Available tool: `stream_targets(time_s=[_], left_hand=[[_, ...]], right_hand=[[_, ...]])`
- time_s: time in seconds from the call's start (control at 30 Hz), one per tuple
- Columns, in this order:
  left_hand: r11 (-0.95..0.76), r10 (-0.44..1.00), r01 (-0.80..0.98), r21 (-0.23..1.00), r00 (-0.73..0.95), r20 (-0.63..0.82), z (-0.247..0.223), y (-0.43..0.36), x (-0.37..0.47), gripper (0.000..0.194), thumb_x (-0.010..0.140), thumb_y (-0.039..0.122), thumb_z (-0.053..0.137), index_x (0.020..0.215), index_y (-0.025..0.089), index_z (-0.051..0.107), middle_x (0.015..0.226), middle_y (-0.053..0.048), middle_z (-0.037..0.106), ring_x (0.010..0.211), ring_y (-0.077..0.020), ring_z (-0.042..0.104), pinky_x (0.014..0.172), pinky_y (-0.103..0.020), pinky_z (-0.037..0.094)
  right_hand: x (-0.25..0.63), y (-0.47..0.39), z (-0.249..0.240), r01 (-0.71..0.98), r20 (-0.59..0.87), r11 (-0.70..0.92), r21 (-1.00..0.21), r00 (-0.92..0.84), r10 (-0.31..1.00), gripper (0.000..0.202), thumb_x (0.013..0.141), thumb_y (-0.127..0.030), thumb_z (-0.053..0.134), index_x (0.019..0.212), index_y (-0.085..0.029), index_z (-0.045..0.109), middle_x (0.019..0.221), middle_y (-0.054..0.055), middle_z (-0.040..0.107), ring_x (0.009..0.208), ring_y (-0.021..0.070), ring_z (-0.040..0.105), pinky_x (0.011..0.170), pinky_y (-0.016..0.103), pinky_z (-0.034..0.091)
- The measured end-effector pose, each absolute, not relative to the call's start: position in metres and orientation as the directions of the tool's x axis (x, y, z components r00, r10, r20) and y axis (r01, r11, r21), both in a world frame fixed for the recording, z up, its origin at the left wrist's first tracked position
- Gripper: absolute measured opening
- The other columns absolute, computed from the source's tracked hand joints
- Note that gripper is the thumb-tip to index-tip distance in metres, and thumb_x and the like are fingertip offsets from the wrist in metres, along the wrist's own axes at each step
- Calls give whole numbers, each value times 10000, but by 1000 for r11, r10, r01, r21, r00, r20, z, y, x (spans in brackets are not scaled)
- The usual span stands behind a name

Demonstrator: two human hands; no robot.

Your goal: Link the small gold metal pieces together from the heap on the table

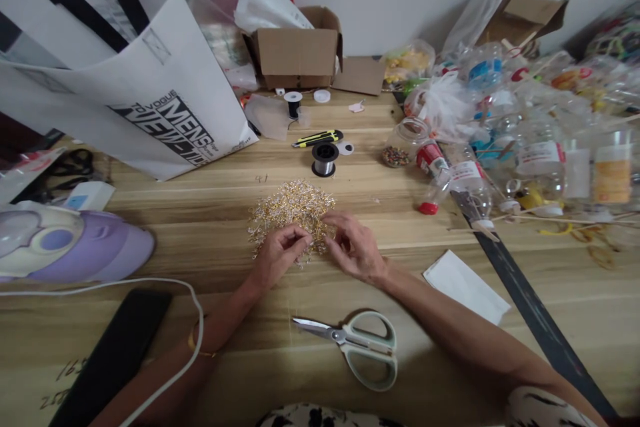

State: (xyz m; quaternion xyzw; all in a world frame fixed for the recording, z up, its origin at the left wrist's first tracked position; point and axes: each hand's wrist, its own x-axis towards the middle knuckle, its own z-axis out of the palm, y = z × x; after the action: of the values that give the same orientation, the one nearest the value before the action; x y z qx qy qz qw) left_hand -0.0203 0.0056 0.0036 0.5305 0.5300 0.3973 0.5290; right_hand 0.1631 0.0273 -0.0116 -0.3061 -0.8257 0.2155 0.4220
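A heap of small gold and silver pieces (290, 203) lies on the wooden table, with both hands at its near edge. My left hand (281, 252) is closed, thumb and index finger pinched together over the heap; what they hold is too small to make out. Just right of it, my right hand (354, 247) has its fingers apart and curved beside the pile, and nothing shows between them. Behind the heap stands a spool of thin wire (325, 160). Scissors with pale handles (370, 350) lie closer to me, below the hands.
A yellow cutter (317, 139) and a dark spool (293, 105) lie farther back, before a cardboard box (297, 57). A large white bag (165, 93), a purple device (100, 247) and a black phone-like slab (117, 347) occupy the left. Plastic bottles (537, 153) crowd the right.
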Motion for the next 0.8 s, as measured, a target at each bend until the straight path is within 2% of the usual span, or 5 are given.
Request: stream_targets(time_s=[0.13,0.2,0.47,0.63,0.8], left_hand=[[41,985,184,982,156,-70,-4,5,-21,169,750,298,620,673,150,587,542,44,478,504,-80,416,482,-187,322],[24,984,202,979,171,-59,-7,5,-21,160,749,282,617,666,149,584,555,41,486,519,-81,416,501,-189,325],[3,980,268,963,190,-56,-9,5,-21,132,762,259,584,704,141,593,607,17,532,575,-103,471,554,-200,365],[-8,988,307,952,152,-40,-10,3,-20,124,756,266,594,714,150,602,626,9,557,577,-111,484,568,-208,378],[-54,992,354,934,124,11,-12,1,-19,116,755,266,603,704,163,612,618,13,556,572,-113,487,553,-204,368]], right_hand=[[159,26,-14,271,521,733,-623,-556,648,385,885,-166,477,1266,-163,421,1207,148,543,985,168,586,768,282,522],[158,27,-15,238,503,726,-646,-582,639,375,895,-145,452,1268,-164,424,1161,135,573,1054,175,562,835,308,507],[158,29,-13,239,429,634,-735,-560,709,231,906,-204,469,1115,-141,544,924,78,632,804,140,594,714,255,487],[156,27,-10,251,249,418,-873,-507,825,221,898,-302,491,1032,-140,559,729,5,574,620,100,517,557,199,413],[153,29,-12,153,102,208,-966,-515,851,205,875,-338,517,864,-139,563,638,-28,485,570,81,432,504,181,336]])
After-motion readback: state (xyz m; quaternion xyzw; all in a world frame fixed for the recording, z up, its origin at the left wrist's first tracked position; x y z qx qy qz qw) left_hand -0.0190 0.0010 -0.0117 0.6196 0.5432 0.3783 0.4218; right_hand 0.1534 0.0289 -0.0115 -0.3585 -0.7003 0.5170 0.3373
